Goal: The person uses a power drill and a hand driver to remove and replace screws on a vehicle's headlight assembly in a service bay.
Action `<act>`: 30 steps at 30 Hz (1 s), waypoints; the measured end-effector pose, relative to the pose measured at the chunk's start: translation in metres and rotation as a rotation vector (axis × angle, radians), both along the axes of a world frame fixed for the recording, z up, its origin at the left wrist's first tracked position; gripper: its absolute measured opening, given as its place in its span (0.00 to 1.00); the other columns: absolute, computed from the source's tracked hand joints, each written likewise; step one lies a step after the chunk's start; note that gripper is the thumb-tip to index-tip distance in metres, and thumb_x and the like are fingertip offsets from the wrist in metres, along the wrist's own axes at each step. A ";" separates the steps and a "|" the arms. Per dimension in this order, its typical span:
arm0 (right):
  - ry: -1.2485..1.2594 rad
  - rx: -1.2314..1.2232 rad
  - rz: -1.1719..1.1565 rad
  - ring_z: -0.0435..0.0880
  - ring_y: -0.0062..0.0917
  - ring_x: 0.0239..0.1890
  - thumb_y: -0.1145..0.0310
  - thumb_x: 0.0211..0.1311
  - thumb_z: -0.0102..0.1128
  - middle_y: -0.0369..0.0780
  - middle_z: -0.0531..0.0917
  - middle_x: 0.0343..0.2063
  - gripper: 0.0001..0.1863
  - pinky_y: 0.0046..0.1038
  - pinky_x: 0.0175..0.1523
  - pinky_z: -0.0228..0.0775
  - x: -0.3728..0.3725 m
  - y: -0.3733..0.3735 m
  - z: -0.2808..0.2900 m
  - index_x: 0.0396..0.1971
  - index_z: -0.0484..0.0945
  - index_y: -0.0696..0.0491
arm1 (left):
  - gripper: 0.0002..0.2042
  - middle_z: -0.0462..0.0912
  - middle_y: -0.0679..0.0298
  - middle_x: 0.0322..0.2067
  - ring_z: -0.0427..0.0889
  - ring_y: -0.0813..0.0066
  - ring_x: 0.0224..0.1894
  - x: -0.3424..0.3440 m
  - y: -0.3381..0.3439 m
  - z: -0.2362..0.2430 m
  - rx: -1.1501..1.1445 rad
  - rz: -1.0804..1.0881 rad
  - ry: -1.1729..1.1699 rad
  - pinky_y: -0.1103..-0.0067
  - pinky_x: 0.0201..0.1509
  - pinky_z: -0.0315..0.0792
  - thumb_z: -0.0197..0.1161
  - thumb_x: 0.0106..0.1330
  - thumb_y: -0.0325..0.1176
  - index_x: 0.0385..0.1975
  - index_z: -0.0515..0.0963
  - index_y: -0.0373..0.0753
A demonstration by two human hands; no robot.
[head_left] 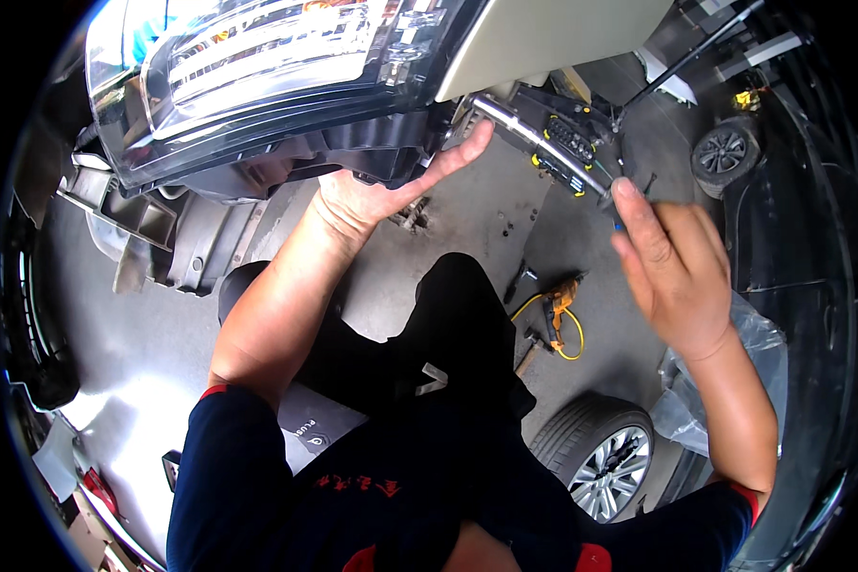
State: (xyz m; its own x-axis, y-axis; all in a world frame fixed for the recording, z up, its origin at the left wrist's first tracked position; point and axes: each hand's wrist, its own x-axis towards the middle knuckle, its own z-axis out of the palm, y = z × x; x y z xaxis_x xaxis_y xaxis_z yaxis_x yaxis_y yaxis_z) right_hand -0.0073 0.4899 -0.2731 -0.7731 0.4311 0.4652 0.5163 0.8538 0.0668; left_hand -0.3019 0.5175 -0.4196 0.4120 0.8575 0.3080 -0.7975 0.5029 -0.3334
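A large headlight (257, 67) with a clear lens and black housing fills the upper left. My left hand (362, 200) holds its underside; one digit stretches out to the right beside the far end of a steel bar, and the other fingers are hidden behind the housing. That socket wrench (534, 138) has a long shiny bar slanting from the headlight's right corner down to my right hand (677, 257). My right fingers are closed about its near end, partly covering it, so how firmly they grip is hard to see. A pale body panel (553, 43) borders the headlight.
On the floor lie an orange power tool (562, 297) with a yellow cord, a hammer (528, 357) and socket sets (567, 157). A loose wheel (596, 453) is at lower right, near clear plastic sheeting (753, 381). A dark car (791, 219) stands right; removed trim parts (153, 210) lie left.
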 end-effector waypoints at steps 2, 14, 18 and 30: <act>-0.159 0.048 0.000 0.76 0.35 0.27 0.69 0.64 0.68 0.42 0.75 0.28 0.29 0.32 0.35 0.73 0.006 -0.004 -0.001 0.67 0.75 0.53 | 0.31 0.59 0.44 0.72 0.56 0.37 0.74 0.001 0.001 0.001 0.023 -0.011 -0.018 0.47 0.79 0.54 0.49 0.77 0.49 0.72 0.61 0.33; 0.272 -0.572 -0.212 0.70 0.12 0.24 0.63 0.75 0.60 0.31 0.70 0.22 0.23 0.21 0.27 0.64 -0.009 -0.012 -0.007 0.66 0.75 0.52 | 0.33 0.54 0.46 0.75 0.52 0.37 0.75 0.002 0.001 0.000 0.027 0.026 -0.007 0.45 0.80 0.49 0.44 0.78 0.52 0.74 0.57 0.34; 0.285 -0.961 -0.227 0.68 0.12 0.22 0.64 0.77 0.57 0.28 0.66 0.19 0.20 0.21 0.26 0.63 -0.009 -0.013 -0.002 0.65 0.77 0.51 | 0.34 0.52 0.45 0.75 0.52 0.36 0.76 0.003 0.000 0.002 0.023 0.008 -0.035 0.44 0.80 0.49 0.44 0.78 0.53 0.75 0.56 0.35; 0.119 -0.396 -0.175 0.64 0.14 0.15 0.60 0.78 0.54 0.31 0.68 0.19 0.21 0.19 0.21 0.57 -0.009 -0.010 -0.005 0.65 0.76 0.51 | 0.31 0.58 0.45 0.72 0.52 0.38 0.75 0.001 0.005 -0.003 0.032 0.053 0.037 0.45 0.80 0.48 0.43 0.79 0.51 0.73 0.59 0.33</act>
State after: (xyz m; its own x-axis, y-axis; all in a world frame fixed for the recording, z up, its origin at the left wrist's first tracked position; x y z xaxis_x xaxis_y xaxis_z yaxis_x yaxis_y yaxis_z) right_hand -0.0163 0.4804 -0.2777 -0.6239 0.7134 0.3191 0.6397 0.7007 -0.3158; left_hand -0.3014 0.5228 -0.4222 0.3777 0.8684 0.3212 -0.8350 0.4694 -0.2870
